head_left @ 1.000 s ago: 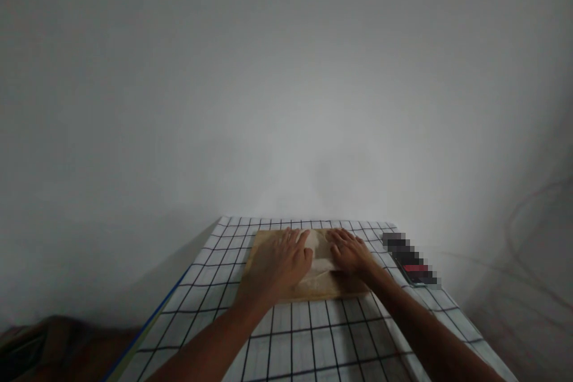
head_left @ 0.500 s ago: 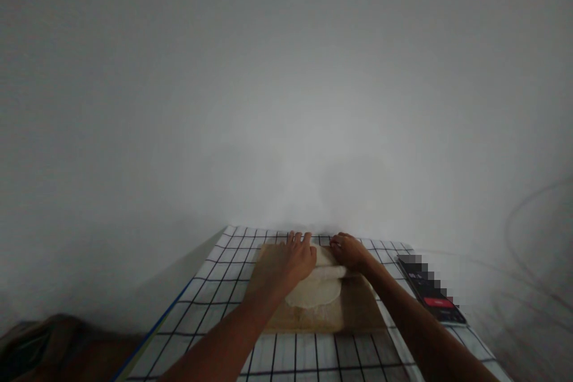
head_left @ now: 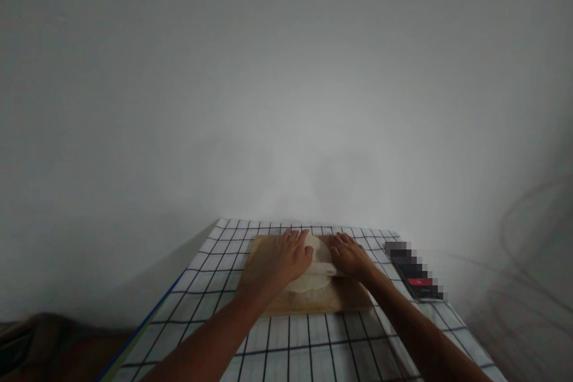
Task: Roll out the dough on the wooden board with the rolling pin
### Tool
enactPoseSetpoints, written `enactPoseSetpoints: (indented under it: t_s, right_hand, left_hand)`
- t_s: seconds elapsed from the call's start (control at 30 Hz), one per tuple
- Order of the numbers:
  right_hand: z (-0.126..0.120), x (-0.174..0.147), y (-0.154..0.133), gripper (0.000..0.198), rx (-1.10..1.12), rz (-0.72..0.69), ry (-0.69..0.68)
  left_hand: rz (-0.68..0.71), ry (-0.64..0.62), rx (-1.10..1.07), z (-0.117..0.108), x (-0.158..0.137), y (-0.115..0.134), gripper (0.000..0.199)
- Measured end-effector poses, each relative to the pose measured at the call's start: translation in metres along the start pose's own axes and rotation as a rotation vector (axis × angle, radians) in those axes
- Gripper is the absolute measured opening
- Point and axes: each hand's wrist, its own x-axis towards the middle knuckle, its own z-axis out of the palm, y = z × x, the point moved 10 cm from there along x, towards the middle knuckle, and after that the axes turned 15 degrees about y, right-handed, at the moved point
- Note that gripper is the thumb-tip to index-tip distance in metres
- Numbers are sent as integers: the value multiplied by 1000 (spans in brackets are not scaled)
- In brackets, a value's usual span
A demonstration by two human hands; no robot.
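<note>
A flat, roundish sheet of pale dough (head_left: 308, 284) lies on a wooden board (head_left: 313, 305). Across it runs a light-coloured rolling pin (head_left: 323, 269), its ends hidden under my hands. My left hand (head_left: 293, 255) rests over the pin's left part, fingers stretched forward and apart, thumb out to the right. Over the right part lies my right hand (head_left: 351, 255), palm down with its fingers reaching forward. Both palms appear to press on the pin rather than wrap round it.
The board rests on a white cloth with a black grid (head_left: 295, 352) covering the table. To the right lies a phone (head_left: 416, 280), partly blurred out. A pale wall (head_left: 286, 101) stands right behind the table. Dark objects (head_left: 49, 346) sit low at the left.
The view has shifted slightly, so the board and phone appear higher and further left. My right hand's fingers are more stretched out and my left hand's fingers more spread over the rolling pin.
</note>
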Motion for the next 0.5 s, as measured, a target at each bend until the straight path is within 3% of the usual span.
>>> enactPoseSetpoints:
  t_s: [0.13,0.37,0.5]
  right_hand:
    - [-10,-19,-4,46,-4,111,1]
    - [-32,-56,-30,46,-51,119,112]
    - [-35,-50,-30,46,-46,95,138]
  left_hand:
    - [79,75,6,-16,-9,11,46]
    - [96,190,6,-40,-31,22,42]
    - [100,217,7,-40,-35,23,42]
